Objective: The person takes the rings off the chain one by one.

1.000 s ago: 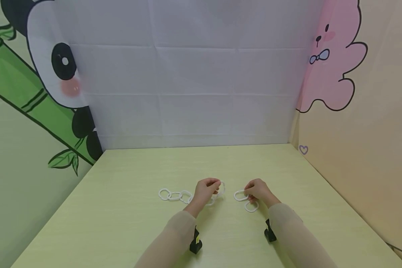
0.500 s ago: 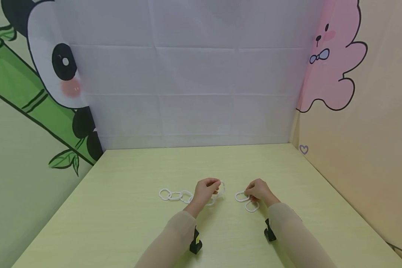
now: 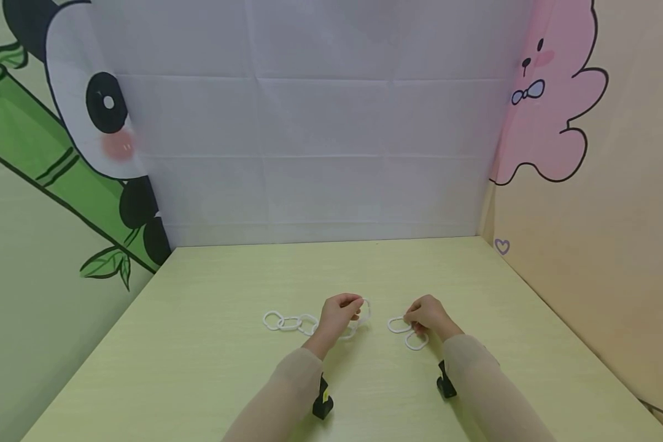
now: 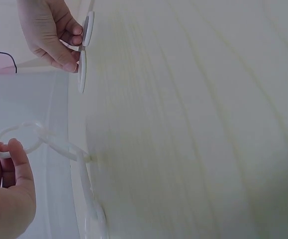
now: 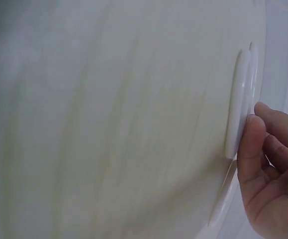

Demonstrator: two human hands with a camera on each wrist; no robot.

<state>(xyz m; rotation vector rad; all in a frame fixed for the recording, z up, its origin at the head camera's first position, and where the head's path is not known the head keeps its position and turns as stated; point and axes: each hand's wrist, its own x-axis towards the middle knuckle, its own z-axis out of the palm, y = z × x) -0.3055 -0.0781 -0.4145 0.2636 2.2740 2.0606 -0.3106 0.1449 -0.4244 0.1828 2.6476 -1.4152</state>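
Note:
My left hand (image 3: 339, 313) pinches the raised end link (image 4: 27, 124) of a white plastic chain between thumb and fingertips. From that link the chain slopes to the table, and its far end (image 3: 289, 329) lies flat to the left. The wrist and forearm cover some middle links. Low over the table, my right hand (image 3: 428, 316) pinches the edge of a white oval chain link (image 3: 399, 332), apart from the left chain. A second white link (image 3: 417, 350) lies nearer to me, just under the right fingers; whether the two are hooked together is hidden.
The pale yellow-green tabletop (image 3: 199, 368) runs back to a white cloth backdrop (image 3: 320, 153). Side walls carry a panda (image 3: 88, 110) on the left and a pink animal drawing (image 3: 552, 123) on the right. Black wrist mounts (image 3: 323, 402) hang below the sleeves.
The oval link by my right hand has shifted slightly to the right since a second ago. My left hand and its chain hold still.

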